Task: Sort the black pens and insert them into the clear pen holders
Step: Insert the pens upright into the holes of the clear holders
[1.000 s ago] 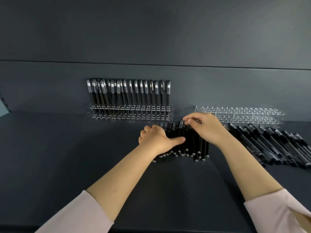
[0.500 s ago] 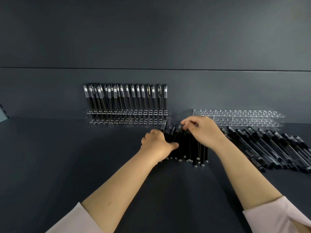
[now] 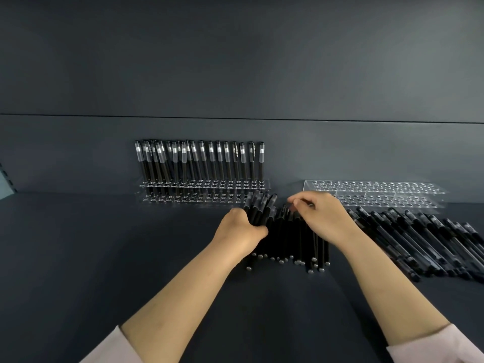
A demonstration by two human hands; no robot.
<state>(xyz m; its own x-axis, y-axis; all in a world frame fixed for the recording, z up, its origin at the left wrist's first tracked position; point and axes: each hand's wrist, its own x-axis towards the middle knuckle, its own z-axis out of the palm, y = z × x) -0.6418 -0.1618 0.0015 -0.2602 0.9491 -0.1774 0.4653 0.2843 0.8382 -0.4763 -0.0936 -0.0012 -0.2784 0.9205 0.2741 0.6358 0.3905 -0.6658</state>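
Note:
A row of black pens (image 3: 293,247) lies side by side on the dark table in front of me. My left hand (image 3: 239,230) grips a bundle of several pens (image 3: 260,208) whose clear caps stick up and away from the row. My right hand (image 3: 320,218) rests over the row's far ends with its fingertips pinching a pen cap. The left clear pen holder (image 3: 204,184) stands at the back with several black pens upright in its rear holes. The right clear pen holder (image 3: 377,192) holds no pens.
A second spread of black pens (image 3: 429,242) lies at the right, in front of the right holder, reaching the frame's edge. A dark wall rises straight behind both holders. Bare dark tabletop (image 3: 91,258) stretches to the left and toward me.
My left hand has closed round a bundle of pens and tilted their cap ends up off the row. My right hand has shifted slightly right, fingertips still at the caps.

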